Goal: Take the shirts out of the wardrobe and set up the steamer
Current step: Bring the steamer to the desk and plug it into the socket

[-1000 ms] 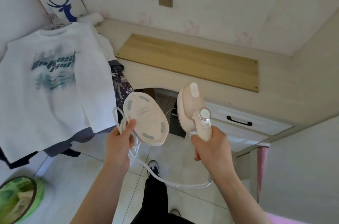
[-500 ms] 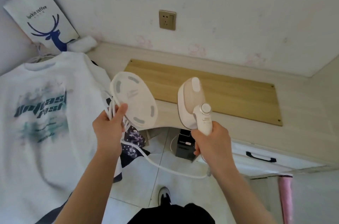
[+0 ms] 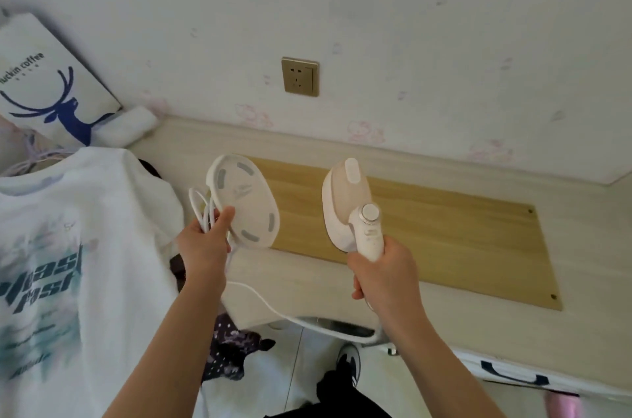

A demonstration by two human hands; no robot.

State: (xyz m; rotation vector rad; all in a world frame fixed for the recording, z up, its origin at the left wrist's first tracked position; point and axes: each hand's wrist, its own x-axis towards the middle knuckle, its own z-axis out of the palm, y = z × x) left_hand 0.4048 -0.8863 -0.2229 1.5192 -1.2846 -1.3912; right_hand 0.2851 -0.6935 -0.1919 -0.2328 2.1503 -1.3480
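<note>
gripping steamer (image 3: 349,209) upright, right hand (image 3: 384,275); left hand (image 3: 205,243) pinching base plate (image 3: 244,203).

The right hand (image 3: 384,275) grips the handle of a white and pale pink steamer (image 3: 352,209), held upright above the tabletop (image 3: 478,325) with its light wood panel (image 3: 444,239). The left hand (image 3: 205,244) pinches a white oval base plate (image 3: 244,205) together with loops of the white cord (image 3: 201,209). A white printed shirt (image 3: 68,263) hangs at left; a brass wall socket (image 3: 300,76) sits above
</note>
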